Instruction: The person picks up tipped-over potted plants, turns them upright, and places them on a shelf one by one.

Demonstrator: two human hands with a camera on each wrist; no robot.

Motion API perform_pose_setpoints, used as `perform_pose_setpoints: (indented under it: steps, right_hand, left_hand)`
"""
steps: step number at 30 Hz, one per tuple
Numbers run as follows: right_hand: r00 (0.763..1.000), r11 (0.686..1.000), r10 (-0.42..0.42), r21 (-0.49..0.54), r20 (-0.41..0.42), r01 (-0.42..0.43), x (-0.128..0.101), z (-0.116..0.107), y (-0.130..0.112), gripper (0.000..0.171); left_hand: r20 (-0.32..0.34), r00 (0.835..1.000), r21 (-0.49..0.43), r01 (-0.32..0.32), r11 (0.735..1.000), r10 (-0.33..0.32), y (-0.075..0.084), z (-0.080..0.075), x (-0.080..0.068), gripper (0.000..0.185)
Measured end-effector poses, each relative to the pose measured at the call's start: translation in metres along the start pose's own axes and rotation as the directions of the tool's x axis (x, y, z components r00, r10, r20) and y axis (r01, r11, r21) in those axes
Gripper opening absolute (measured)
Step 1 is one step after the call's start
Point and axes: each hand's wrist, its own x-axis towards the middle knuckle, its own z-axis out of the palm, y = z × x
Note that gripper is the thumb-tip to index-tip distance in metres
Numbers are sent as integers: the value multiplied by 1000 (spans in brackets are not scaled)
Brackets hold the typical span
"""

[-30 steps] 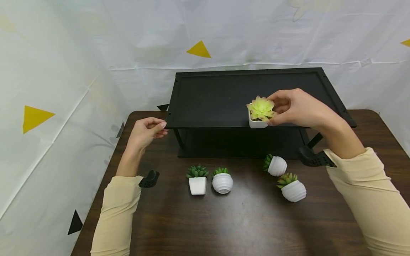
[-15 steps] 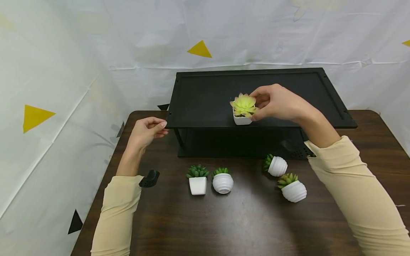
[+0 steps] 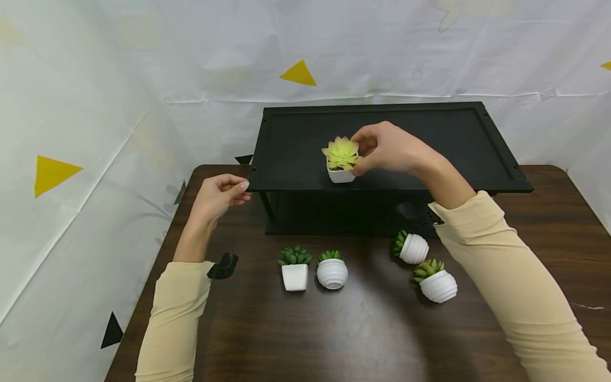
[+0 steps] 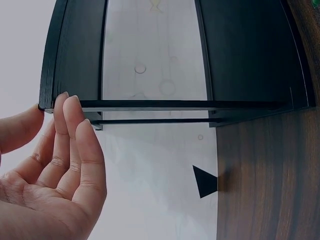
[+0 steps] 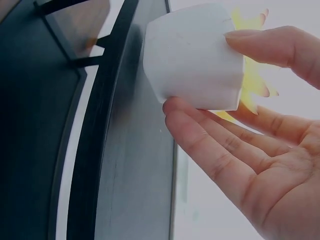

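My right hand [image 3: 393, 148] holds a yellow-green artificial succulent [image 3: 341, 154] in a square white pot, upright over the top of a black two-tier shelf [image 3: 291, 138]. In the right wrist view the white pot [image 5: 195, 57] shows between thumb and fingers, its base close to the shelf's top panel. At the shelf's front left corner, my left hand [image 3: 220, 195] pinches the top panel's edge. The left wrist view shows the thumb [image 4: 22, 130] on one side of that edge and fingertips on the other.
On the brown table [image 3: 305, 339] before the shelf lie a dark green succulent in a square pot [image 3: 294, 277], a green one in a round pot [image 3: 331, 273], and two more round-potted succulents [image 3: 413, 248] at the right. White sheeting [image 3: 215, 58] hangs behind and at left.
My right hand has carried the yellow-green succulent leftward and slightly back over the shelf top. The left hand has stayed at the shelf corner.
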Motion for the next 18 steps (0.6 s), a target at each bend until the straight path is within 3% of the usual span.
perform_pose_setpoints:
  steps: [18]
  right_hand:
    - [999, 1000, 13, -5, 35, -13, 28, 11, -12, 54]
  left_hand:
    - [-7, 1000, -1, 1, 1000, -1, 1, 1, 1, 30]
